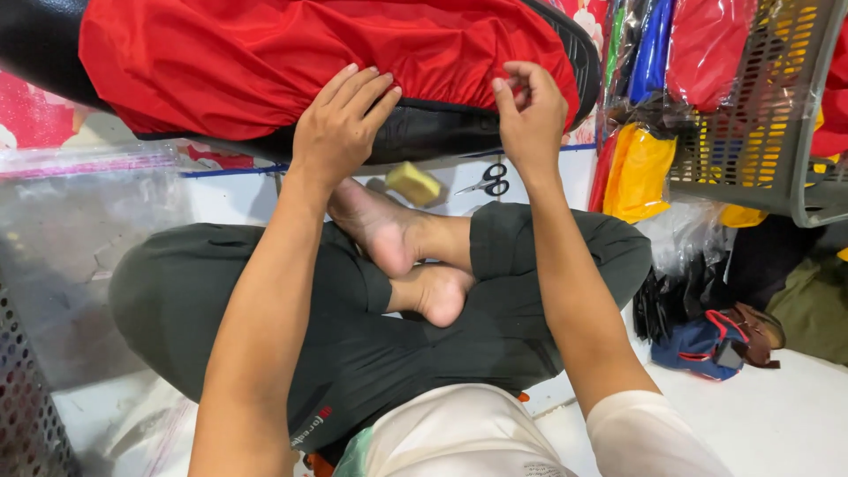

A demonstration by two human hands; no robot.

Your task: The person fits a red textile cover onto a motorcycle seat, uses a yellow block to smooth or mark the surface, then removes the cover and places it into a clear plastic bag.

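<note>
Two bare hands work on one long black padded seat point(424, 132) that lies across the top of the single head view, most of it wrapped in a red fabric cover point(291, 53). The left hand point(340, 128) lies flat on the cover's gathered lower hem, fingers spread wide and pressing down, closed around nothing. The right hand point(530, 115) has its grip narrow: thumb and fingertips pinch the red hem at the cover's right end, where it meets the black edge of the seat.

Below both grips the person sits cross-legged on a white floor point(777, 424), in dark green trousers point(371, 353), with bare feet point(406, 256) tucked under the seat. Between the two hands and just beyond the feet, a small yellow block point(413, 183) lies on the floor, and a pair of black-handled scissors point(488, 183) sits just beside it, under the right hand.

To the right of the right grip hang red, blue and yellow packed covers in clear plastic point(640, 172), with a grey perforated basket point(760, 124) in front of them. Lower on that side rests a blue and red bag point(707, 349). Left of the left grip a clear plastic bag point(79, 256) lies on the floor, and a perforated metal panel point(22, 397) shows at the bottom left corner.
</note>
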